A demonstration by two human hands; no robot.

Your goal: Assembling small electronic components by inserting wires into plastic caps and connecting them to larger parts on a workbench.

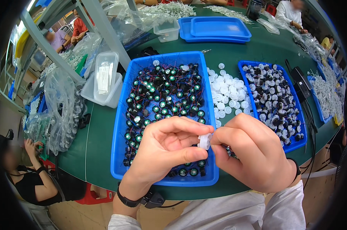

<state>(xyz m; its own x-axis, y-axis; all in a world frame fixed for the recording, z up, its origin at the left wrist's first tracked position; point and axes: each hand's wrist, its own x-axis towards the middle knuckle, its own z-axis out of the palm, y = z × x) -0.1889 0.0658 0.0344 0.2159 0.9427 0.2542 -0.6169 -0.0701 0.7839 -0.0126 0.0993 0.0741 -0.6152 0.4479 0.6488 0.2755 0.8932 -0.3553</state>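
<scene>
- Green table: spreads under everything, trays and loose parts on it.
- Large blue tray: near, centre; full of round dark components, many with green faces, thin wires tangled among them.
- Smaller blue tray: to the right, slightly askew, heaped with black-and-white parts.
- Two stacked blue trays: far side, shallow.
- Clear plastic boxes: left of the large tray, one resting in the other.
- Pile of white caps: loose on the table between the two filled trays.
- Right hand: thumb and forefinger close together at the cap's right edge; cannot tell whether this grip pinches anything.
- Left hand: over the large tray; grip pinches a white cap between thumb and fingers.
- White cap: small, round, raised above the large tray's right side, between both hands.
</scene>
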